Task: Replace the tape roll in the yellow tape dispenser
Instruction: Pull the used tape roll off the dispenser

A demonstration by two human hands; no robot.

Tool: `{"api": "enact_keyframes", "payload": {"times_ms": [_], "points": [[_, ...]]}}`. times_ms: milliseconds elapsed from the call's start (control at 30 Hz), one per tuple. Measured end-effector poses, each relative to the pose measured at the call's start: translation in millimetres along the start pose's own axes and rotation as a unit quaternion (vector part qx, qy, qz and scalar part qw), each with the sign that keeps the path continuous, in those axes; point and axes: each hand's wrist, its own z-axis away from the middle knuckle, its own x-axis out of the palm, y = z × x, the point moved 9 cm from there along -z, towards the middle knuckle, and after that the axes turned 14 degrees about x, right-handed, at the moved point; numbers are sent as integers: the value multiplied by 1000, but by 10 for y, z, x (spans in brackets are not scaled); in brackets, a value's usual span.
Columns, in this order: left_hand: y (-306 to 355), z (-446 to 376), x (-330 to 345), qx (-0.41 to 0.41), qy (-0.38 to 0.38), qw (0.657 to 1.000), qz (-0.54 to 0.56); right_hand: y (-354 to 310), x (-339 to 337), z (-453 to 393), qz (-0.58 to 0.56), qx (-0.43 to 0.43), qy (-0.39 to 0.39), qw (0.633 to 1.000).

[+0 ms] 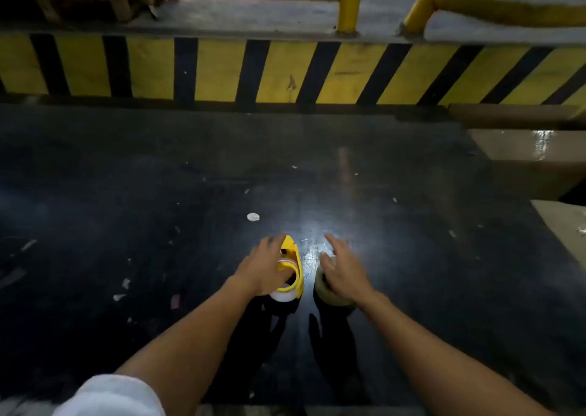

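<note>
Yellow plastic marks the tape dispenser (pixel 292 265), which lies on the dark, scuffed work surface (pixel 158 193) just below the centre of the view, its long axis running from 12 to 6 o'clock. The left hand (pixel 264 271) rests over its left flank, fingers spread and pointing toward 12 o'clock; whether they are pressing on the body or only laid against it cannot be told, since motion blur softens the fingertips. A white, worn-down spool (pixel 282 295) shows at the dispenser's 6 o'clock end, under the heel of that hand.

At 3 o'clock from the dispenser, just beside it but apart, sits a fat roll of clear-tan packing tape (pixel 329 290). The right hand (pixel 344 273) covers its top with fingers loosely extended, apparently not yet clenched around it. That roll lies directly beneath the right palm, so the right hand is the nearer one for lifting it across toward 9 o'clock, once the old core is out.

Count: 1 dispenser, 1 fresh roll, 1 spent core, 2 hands. A small white disc (pixel 253 217) lies on the surface at 11 o'clock from the dispenser, well apart.
</note>
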Motion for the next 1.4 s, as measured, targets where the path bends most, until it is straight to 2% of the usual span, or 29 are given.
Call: {"api": "enact_keyframes", "payload": {"times_ms": [133, 200, 267, 467, 667, 800, 900, 1133, 1400], "points": [[-37, 234, 251, -18, -33, 999, 9, -56, 315, 189, -22, 35, -95, 995], [-491, 259, 711, -64, -101, 992, 50, 185, 933, 28, -23, 112, -179, 977], [-475, 319, 817, -56, -106, 991, 54, 180, 988, 111, -12, 121, -188, 975], [-355, 245, 876, -32, -70, 993, 85, 165, 987, 81, -73, 165, -167, 969], [-217, 384, 646, 17, 6, 992, 123, 268, 912, 95, -231, 178, -145, 946], [-122, 402, 330, 69, 43, 990, 119, 119, 783, 111, -300, 148, -170, 927], [-78, 415, 137, 92, 60, 988, 110, 26, 644, 85, -284, 100, -158, 941], [-119, 454, -147, 77, 119, 981, 133, 4, 550, 106, -394, 88, -163, 900], [-102, 563, -326, 74, 167, 970, 163, 120, 387, 203, -437, 101, -119, 886]]}}
